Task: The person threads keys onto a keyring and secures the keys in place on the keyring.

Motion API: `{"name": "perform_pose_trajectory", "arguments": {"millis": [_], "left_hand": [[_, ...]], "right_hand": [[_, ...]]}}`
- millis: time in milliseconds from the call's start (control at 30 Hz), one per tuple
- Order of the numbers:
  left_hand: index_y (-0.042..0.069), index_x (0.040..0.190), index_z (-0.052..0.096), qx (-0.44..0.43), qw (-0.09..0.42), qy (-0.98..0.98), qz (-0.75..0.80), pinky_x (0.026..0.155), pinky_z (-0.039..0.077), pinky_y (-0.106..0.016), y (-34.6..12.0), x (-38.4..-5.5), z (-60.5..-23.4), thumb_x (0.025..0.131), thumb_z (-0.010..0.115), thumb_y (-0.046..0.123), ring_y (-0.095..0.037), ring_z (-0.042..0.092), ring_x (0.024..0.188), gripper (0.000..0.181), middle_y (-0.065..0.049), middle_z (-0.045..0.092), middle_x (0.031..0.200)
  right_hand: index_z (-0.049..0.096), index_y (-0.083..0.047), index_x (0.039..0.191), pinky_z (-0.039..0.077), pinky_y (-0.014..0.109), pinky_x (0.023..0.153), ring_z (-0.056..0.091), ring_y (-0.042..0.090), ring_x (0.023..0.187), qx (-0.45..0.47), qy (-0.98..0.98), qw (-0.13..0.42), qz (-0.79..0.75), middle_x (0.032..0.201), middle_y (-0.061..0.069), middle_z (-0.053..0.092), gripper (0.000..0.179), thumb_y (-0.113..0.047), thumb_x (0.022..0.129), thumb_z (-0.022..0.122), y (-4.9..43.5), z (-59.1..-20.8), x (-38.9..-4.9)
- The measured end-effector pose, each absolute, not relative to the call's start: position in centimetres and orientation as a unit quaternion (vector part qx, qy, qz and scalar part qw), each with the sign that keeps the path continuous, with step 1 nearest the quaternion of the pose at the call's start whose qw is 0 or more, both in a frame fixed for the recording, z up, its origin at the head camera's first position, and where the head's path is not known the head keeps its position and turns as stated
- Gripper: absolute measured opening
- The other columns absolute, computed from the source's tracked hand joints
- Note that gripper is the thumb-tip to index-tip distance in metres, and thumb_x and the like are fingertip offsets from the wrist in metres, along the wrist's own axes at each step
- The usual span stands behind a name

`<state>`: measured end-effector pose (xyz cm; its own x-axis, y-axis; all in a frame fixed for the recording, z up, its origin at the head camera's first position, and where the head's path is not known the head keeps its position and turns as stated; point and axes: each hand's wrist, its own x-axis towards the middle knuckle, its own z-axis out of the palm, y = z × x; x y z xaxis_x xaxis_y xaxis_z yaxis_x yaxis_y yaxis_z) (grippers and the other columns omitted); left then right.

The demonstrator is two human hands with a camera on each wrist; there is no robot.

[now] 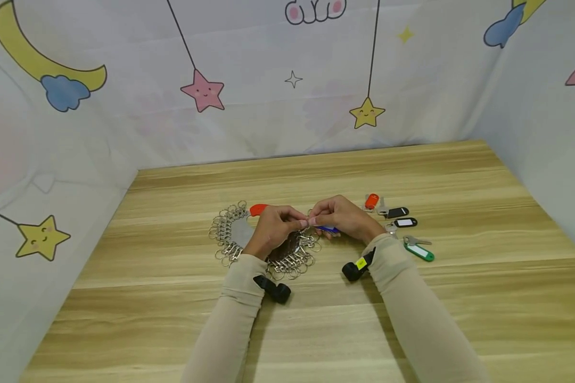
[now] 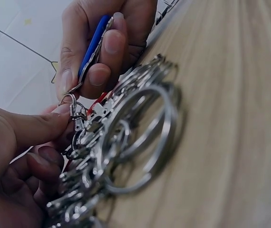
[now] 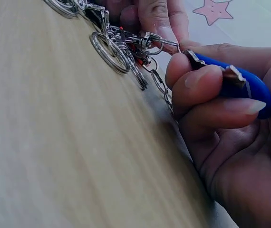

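Observation:
Both hands meet over a cluster of metal snap hooks with split rings (image 1: 226, 229), laid around a grey flat piece (image 1: 241, 232). My left hand (image 1: 280, 226) pinches a small snap hook (image 2: 78, 122) between thumb and fingers, by its ring (image 2: 68, 99). In my right hand (image 1: 342, 218) are a blue key tag (image 3: 258, 90) and a notched silver key (image 3: 233, 75), gripped together by curled fingers and thumb. The key's end meets the pinched ring in the left wrist view. A red piece (image 1: 257, 209) shows behind the left hand, partly hidden.
Right of the hands lie keys with tags: a red tag (image 1: 371, 201), a black tag (image 1: 396, 213), a black-framed white tag (image 1: 405, 222) and a green tag (image 1: 419, 252). The wooden table (image 1: 316, 330) meets a printed cloth (image 1: 287, 122) at its back edge.

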<state>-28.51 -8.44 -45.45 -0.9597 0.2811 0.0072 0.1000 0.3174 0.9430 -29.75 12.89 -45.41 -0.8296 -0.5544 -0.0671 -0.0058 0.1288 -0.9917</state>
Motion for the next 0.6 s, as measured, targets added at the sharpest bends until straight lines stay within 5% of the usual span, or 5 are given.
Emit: {"name": "perform_pose_trajectory", "arguments": {"millis": [600], "left_hand": [[0.008, 0.090, 0.079, 0.128, 0.081, 0.805, 0.573, 0.058, 0.048, -0.030, -8.47, -28.56, -45.53, 0.090, 0.077, 0.004, -0.021, 0.063, 0.068, 0.005, -0.005, 0.071, 0.080]], "right_hand": [[0.068, 0.009, 0.101, 0.047, 0.029, 0.052, 0.052, 0.018, 0.055, -0.189, 0.680, 0.260, -0.659, 0.081, 0.021, 0.065, 0.015, -0.005, 0.101, 0.061, 13.19, -45.22, -29.97]]}}
